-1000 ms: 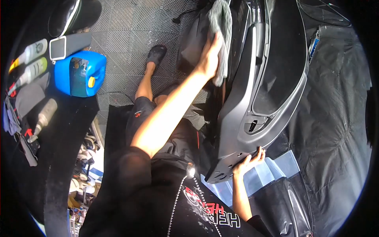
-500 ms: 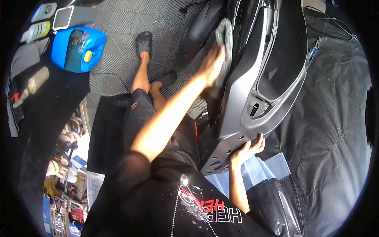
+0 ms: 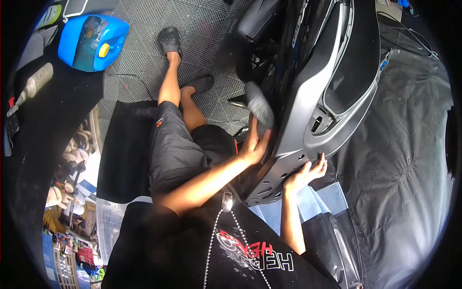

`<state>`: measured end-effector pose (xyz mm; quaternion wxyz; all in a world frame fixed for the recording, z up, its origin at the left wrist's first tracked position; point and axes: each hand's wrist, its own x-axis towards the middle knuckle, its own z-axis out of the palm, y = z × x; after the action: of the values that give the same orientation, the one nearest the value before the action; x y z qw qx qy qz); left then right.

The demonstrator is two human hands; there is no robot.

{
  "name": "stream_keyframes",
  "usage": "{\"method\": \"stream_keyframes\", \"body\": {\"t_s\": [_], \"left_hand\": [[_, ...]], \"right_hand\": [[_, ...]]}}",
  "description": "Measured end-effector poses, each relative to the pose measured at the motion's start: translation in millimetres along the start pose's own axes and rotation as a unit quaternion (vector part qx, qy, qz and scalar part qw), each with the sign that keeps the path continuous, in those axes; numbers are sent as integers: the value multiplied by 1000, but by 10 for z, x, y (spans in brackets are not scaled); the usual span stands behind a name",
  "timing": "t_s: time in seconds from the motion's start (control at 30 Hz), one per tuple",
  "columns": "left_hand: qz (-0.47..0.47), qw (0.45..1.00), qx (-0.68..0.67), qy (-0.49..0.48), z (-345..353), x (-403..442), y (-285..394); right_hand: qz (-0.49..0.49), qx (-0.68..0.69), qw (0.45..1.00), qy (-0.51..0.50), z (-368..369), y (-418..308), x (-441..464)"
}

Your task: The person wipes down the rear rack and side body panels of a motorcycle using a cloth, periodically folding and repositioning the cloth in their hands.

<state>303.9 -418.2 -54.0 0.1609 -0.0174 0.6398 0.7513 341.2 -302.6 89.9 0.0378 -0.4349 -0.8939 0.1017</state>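
A large glossy black and matte grey plastic panel [image 3: 299, 103], like motorcycle bodywork, stands tilted in front of me. My left hand [image 3: 255, 144] presses a grey cloth [image 3: 260, 108] against the panel's left side; the cloth is blurred and partly hides the fingers. Around the panel's lower edge, near a row of holes, my right hand [image 3: 306, 176] is curled, thumb and fingertips on the grey plastic. Part of the right palm is hidden beneath it.
At upper left stands a blue jug [image 3: 114, 41] with a yellow cap. A spray bottle [image 3: 36, 82] lies on a black surface left. Black quilted sheeting [image 3: 399, 159] spreads along the right. Clear plastic [image 3: 317, 202] lies under my right arm. Patterned mats [image 3: 137, 58] cover the floor.
My left hand and the cloth have moved down along the panel toward me. My right hand keeps its hold on the lower edge. The view has shifted slightly.
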Motion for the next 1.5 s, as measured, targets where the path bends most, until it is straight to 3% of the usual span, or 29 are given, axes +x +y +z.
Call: {"method": "stream_keyframes", "body": {"t_s": [0.1, 0.17, 0.27, 0.4, 0.5, 0.6, 0.67, 0.8, 0.87, 1.07, 1.13, 1.3, 1.5], "left_hand": [[-17, 999, -33, -10, -237, 830, 263], [11, 998, 35, -52, -380, 1340, 322], [17, 999, 30, -36, -343, 1547, 375], [142, 988, 65, -18, -218, 616, 305], [126, 984, 94, -83, -164, -129, 234], [99, 988, 65, -95, -141, -192, 245], [134, 982, 113, -76, -153, -5, 284], [94, 981, 157, -68, -254, 555, 641], [120, 983, 135, -40, -249, 847, 602], [132, 977, 124, -114, -408, 1547, 495], [185, 971, 82, -127, -421, 1904, 447], [202, 968, 40, -140, -265, 2791, 696], [226, 965, 24, -130, -287, 2483, 682]], "right_hand": [[-8, -20, 1000, -1, -2, 55, -10], [-12, -14, 1000, 6, 9, 37, -13], [-8, -22, 1000, 6, 4, 44, -30], [-7, -29, 1000, 4, 16, 11, -19], [-16, -30, 999, 3, 15, 57, -3], [-27, -21, 999, 2, 17, 87, 1], [-31, -13, 999, 1, -3, 111, -11], [-35, -1, 999, -3, -22, 86, -27], [-34, -5, 999, -1, -21, 111, -23], [-34, -5, 999, 3, -24, 52, -20], [-26, 5, 1000, 4, -26, 58, -9], [-21, 29, 999, 6, -11, 74, -2], [-9, 26, 1000, -6, -25, 70, 3]]}}
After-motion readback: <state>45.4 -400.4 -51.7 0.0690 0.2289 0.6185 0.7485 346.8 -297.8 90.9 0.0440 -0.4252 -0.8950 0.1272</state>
